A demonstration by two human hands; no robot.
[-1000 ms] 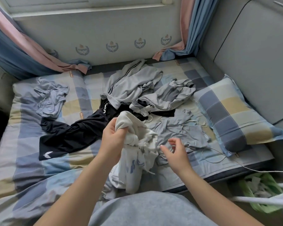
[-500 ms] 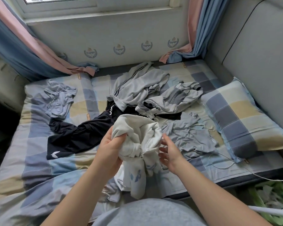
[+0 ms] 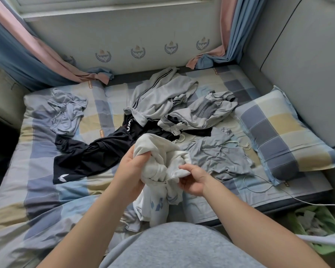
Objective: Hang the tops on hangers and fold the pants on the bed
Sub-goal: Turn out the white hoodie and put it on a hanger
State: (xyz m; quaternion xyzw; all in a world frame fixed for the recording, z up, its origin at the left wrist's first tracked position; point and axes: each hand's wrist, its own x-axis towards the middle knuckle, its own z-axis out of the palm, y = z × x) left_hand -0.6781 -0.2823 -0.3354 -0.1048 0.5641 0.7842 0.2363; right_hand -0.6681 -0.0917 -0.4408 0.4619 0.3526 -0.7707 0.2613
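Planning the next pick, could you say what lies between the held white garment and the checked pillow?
Head view: a grey-blue garment with drawstrings lies between the white garment and the checked pillow.

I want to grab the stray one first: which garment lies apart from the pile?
The crumpled blue-grey garment at the left of the bed, touching no other clothing; the others overlap in a heap mid-bed.

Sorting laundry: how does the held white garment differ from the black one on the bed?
The white garment is bunched, gripped by the left hand and right hand; the black garment lies sprawled on the bed, untouched. White shows blue print; black, a white logo. Both are unfolded.
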